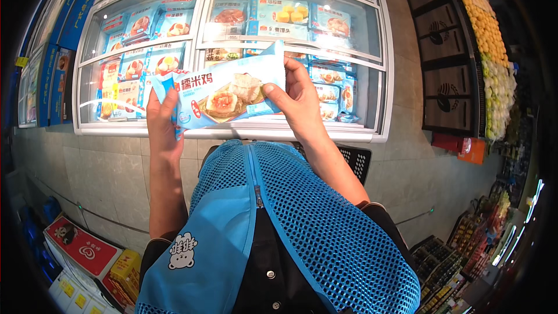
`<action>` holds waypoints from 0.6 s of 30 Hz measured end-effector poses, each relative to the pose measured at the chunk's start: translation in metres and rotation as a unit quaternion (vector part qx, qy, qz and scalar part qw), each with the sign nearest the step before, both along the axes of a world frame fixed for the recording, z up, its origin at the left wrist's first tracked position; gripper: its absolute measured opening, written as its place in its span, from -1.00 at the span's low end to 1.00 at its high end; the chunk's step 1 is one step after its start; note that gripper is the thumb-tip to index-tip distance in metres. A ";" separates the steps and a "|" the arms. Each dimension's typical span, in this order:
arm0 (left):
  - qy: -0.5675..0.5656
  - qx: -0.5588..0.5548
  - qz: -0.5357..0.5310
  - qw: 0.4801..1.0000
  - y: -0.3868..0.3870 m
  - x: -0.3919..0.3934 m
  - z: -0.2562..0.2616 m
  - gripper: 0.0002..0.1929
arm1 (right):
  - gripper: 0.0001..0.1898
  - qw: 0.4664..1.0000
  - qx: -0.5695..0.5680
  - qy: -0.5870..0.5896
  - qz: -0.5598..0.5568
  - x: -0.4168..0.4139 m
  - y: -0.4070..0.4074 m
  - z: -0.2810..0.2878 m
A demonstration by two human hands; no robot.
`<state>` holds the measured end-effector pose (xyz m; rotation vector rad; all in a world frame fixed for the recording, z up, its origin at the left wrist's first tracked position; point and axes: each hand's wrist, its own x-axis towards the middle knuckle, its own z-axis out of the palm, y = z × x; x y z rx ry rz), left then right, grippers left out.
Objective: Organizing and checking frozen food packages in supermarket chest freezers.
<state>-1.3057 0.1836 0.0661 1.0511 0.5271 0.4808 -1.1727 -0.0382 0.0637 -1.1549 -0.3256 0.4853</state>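
Observation:
A light-blue plastic food package (231, 91), printed with wrapped sticky rice, is held in both hands above a glass-lidded chest freezer (287, 133). My left hand (162, 117) grips its crinkled left end, thumb on top. On the opposite end, my right hand (301, 96) pinches the edge with its thumb on the front face. Through the glass beneath show several frozen food packages (168, 61), mostly light blue, some partly covered by my hands and the held package. The sliding lids look closed over them.
A black perforated crate (355, 161) stands on the floor by my right forearm. To the right is a produce stand (444, 61) piled with yellow and green produce. A blue-sided freezer (48, 78) adjoins at left; a red-topped freezer (83, 246) stands at lower left.

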 end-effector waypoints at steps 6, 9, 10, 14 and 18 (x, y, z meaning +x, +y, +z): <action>-0.004 0.028 -0.033 0.999 -0.003 0.005 0.001 -0.24 | -0.21 0.996 -0.065 0.029 0.052 0.005 -0.001 -0.004; 0.032 0.054 -0.048 0.997 -0.004 0.007 0.004 -0.22 | -0.13 0.994 -0.091 -0.060 0.023 0.006 0.002 -0.014; 0.032 0.053 -0.048 0.997 -0.006 0.008 0.003 -0.22 | -0.13 0.994 -0.092 -0.060 0.024 0.005 0.004 -0.012; 0.041 0.126 -0.028 0.991 -0.020 0.017 -0.001 -0.13 | -0.09 0.987 -0.147 -0.058 0.005 0.003 0.009 -0.012; 0.045 0.157 0.005 0.987 -0.026 0.020 -0.003 -0.08 | -0.10 0.983 -0.161 -0.084 -0.015 0.003 0.013 -0.021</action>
